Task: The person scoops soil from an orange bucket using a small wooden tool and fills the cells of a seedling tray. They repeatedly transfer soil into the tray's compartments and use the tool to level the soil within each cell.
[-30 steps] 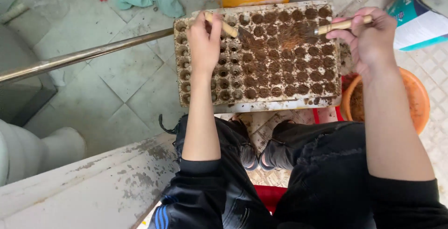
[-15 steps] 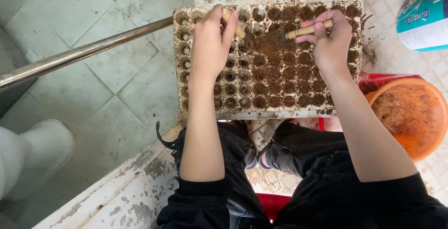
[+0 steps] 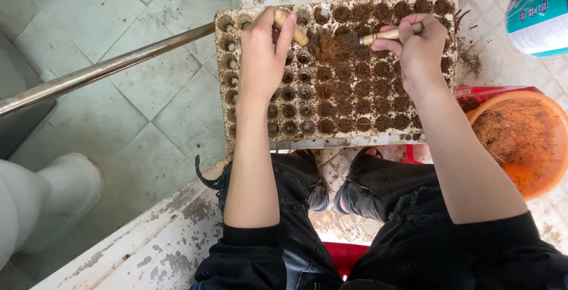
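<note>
My left hand (image 3: pixel 263 53) grips a wooden dowel (image 3: pixel 293 27); my right hand (image 3: pixel 417 44) grasps a brush (image 3: pixel 370 37) over the seedling tray (image 3: pixel 337 130).

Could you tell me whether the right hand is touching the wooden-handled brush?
Touching. The head view shows the right hand with its fingers wrapped around the wooden-handled brush, whose bristles rest on the soil in the seed tray.

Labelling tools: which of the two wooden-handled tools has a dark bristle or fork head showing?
The wooden-handled tool in the right hand; its dark head sits in loose brown soil on the seedling tray. The left hand holds a plain wooden stick.
</note>
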